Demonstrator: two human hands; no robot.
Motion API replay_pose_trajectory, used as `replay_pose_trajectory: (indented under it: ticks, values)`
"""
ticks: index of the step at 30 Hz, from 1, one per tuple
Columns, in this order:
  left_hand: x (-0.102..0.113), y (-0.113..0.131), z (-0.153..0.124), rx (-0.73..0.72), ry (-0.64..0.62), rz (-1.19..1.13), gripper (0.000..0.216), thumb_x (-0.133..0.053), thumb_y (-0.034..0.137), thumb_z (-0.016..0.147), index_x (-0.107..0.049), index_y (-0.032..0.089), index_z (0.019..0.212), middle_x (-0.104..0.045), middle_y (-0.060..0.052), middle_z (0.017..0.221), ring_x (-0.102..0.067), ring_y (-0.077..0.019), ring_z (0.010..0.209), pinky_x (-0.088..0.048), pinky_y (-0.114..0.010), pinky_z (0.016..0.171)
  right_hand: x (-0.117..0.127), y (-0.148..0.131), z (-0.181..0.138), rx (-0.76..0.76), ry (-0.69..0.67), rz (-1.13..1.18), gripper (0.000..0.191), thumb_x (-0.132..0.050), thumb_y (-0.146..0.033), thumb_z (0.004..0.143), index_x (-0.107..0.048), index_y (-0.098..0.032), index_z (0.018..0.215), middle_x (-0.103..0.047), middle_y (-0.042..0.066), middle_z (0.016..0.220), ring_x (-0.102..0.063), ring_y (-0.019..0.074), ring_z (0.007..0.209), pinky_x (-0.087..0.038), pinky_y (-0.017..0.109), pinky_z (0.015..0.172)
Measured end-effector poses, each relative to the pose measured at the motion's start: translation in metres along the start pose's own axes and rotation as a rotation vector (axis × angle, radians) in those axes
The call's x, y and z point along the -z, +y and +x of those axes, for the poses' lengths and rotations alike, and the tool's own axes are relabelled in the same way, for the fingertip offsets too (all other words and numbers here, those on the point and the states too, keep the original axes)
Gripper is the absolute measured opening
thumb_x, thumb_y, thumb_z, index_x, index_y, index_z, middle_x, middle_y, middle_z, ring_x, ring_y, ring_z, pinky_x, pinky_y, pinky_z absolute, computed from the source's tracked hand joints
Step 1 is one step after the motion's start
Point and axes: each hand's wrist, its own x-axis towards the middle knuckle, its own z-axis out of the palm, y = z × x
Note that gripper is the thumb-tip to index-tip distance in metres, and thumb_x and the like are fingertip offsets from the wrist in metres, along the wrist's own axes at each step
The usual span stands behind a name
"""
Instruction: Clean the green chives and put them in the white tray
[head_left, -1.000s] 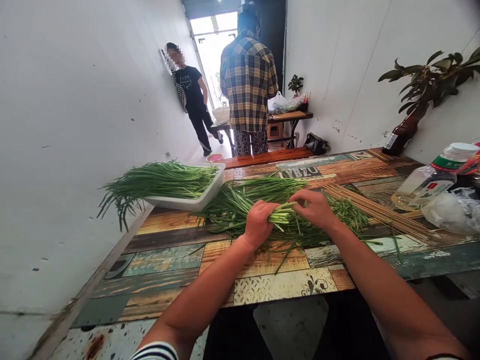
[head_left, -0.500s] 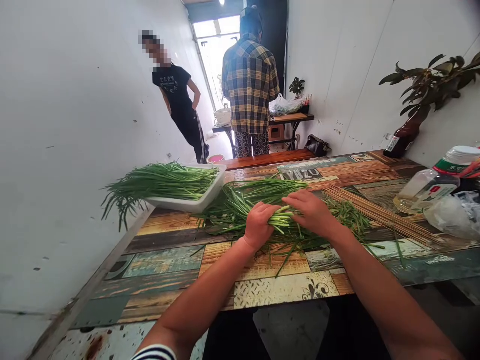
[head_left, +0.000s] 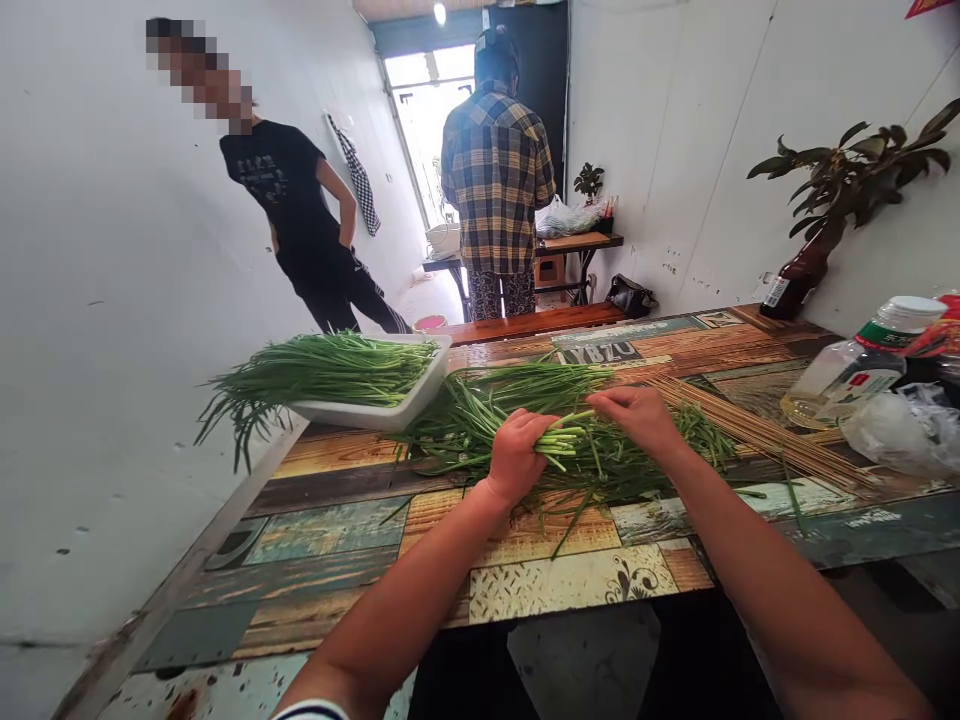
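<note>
Beyond my left hand (head_left: pixel 516 455), closed round a stalk bunch (head_left: pixel 561 443), loose greens (head_left: pixel 536 378) seem unfinished, the heap (head_left: pixel 337 365) in the tray (head_left: pixel 429 385) done, my right hand (head_left: pixel 637 412) pinching nearby, its hold unclear.

Greens (head_left: pixel 330 368) in tray (head_left: pixel 386 413), centre left; leaf pile (head_left: pixel 622 462), mid-frame, sticks (head_left: pixel 757 425) right of it; bottle (head_left: pixel 799 272) behind jar (head_left: pixel 851 370), far right

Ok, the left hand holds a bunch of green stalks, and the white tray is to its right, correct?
One slip: the head view shows the white tray left of the left hand, which does hold a bunch of green stalks.
</note>
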Motion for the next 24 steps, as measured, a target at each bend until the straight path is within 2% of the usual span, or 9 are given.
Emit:
replay_pose_trajectory:
  ticks: [2, 5, 8, 10, 13, 15, 16, 19, 24]
  values:
    - [0.000, 0.000, 0.000, 0.011, -0.001, 0.002, 0.019, -0.053, 0.021, 0.083, -0.067, 0.019, 0.095, -0.071, -0.005, 0.086, -0.060, -0.0174, 0.075, -0.046, -0.032, 0.071, 0.005, 0.001, 0.003, -0.032, 0.041, -0.052, 0.042, -0.060, -0.056, 0.075, -0.070, -0.016, 0.065, -0.061, 0.000, 0.054, -0.051, 0.0118, 0.048, -0.037, 0.023, 0.047]
    - [-0.001, 0.001, -0.001, 0.026, -0.018, -0.004, 0.019, -0.053, 0.021, 0.084, -0.067, 0.019, 0.096, -0.070, -0.005, 0.085, -0.060, -0.0176, 0.076, -0.046, -0.032, 0.072, 0.008, -0.007, 0.003, -0.078, -0.032, -0.038, 0.055, -0.050, -0.063, 0.079, -0.061, -0.016, 0.052, -0.051, -0.001, 0.045, -0.044, 0.0104, 0.043, -0.032, 0.024, 0.044]
    - [-0.002, 0.000, -0.001, 0.028, -0.007, -0.009, 0.019, -0.052, 0.021, 0.085, -0.067, 0.018, 0.096, -0.070, -0.005, 0.086, -0.060, -0.0178, 0.076, -0.046, -0.032, 0.072, 0.004, -0.015, -0.001, -0.034, -0.097, -0.047, 0.059, -0.043, -0.067, 0.081, -0.050, -0.018, 0.049, -0.042, -0.003, 0.045, -0.039, 0.0096, 0.044, -0.030, 0.024, 0.046]
    - [-0.003, -0.001, -0.002, 0.021, 0.007, -0.013, 0.018, -0.053, 0.021, 0.085, -0.067, 0.018, 0.096, -0.070, -0.006, 0.087, -0.059, -0.0180, 0.077, -0.046, -0.032, 0.072, 0.002, -0.015, -0.003, 0.019, -0.112, -0.089, 0.055, -0.044, -0.065, 0.082, -0.047, -0.018, 0.052, -0.042, -0.003, 0.048, -0.040, 0.0099, 0.047, -0.031, 0.024, 0.048]
    - [-0.006, -0.003, -0.005, 0.022, -0.014, -0.019, 0.019, -0.053, 0.020, 0.085, -0.066, 0.019, 0.099, -0.069, -0.006, 0.090, -0.059, -0.0182, 0.080, -0.045, -0.033, 0.075, 0.002, -0.006, -0.002, 0.058, -0.147, -0.160, 0.049, -0.038, -0.058, 0.088, -0.059, -0.018, 0.067, -0.056, 0.000, 0.061, -0.053, 0.0140, 0.058, -0.040, 0.025, 0.056]
    - [-0.008, -0.004, -0.006, 0.028, -0.041, -0.023, 0.020, -0.053, 0.020, 0.084, -0.064, 0.019, 0.101, -0.069, -0.006, 0.093, -0.059, -0.0184, 0.083, -0.045, -0.033, 0.077, -0.001, 0.001, -0.002, 0.101, -0.154, -0.228, 0.046, -0.034, -0.051, 0.091, -0.066, -0.018, 0.091, -0.067, 0.005, 0.087, -0.061, 0.0195, 0.082, -0.047, 0.030, 0.073]
    - [-0.009, -0.004, -0.007, 0.030, -0.049, -0.025, 0.020, -0.053, 0.021, 0.085, -0.063, 0.019, 0.102, -0.069, -0.006, 0.095, -0.059, -0.0185, 0.084, -0.045, -0.033, 0.078, -0.004, 0.003, -0.004, 0.136, -0.156, -0.269, 0.045, -0.033, -0.047, 0.092, -0.064, -0.018, 0.107, -0.066, 0.008, 0.104, -0.060, 0.0217, 0.097, -0.046, 0.034, 0.083]
    - [-0.010, -0.002, -0.007, 0.018, -0.051, -0.034, 0.019, -0.050, 0.022, 0.086, -0.061, 0.019, 0.101, -0.068, -0.006, 0.095, -0.060, -0.0185, 0.084, -0.045, -0.034, 0.079, -0.023, 0.002, -0.012, 0.285, -0.230, -0.432, 0.049, -0.035, -0.035, 0.090, -0.047, -0.020, 0.135, -0.046, 0.008, 0.140, -0.040, 0.0231, 0.129, -0.033, 0.039, 0.105]
    - [-0.010, 0.002, -0.005, -0.062, -0.016, -0.077, 0.023, -0.045, 0.023, 0.087, -0.061, 0.020, 0.104, -0.069, -0.007, 0.100, -0.062, -0.0197, 0.093, -0.044, -0.040, 0.090, -0.059, -0.010, -0.018, 0.451, -0.461, -0.683, 0.061, -0.042, -0.027, 0.084, -0.034, -0.022, 0.145, -0.027, 0.004, 0.151, -0.016, 0.0262, 0.141, -0.015, 0.045, 0.112]
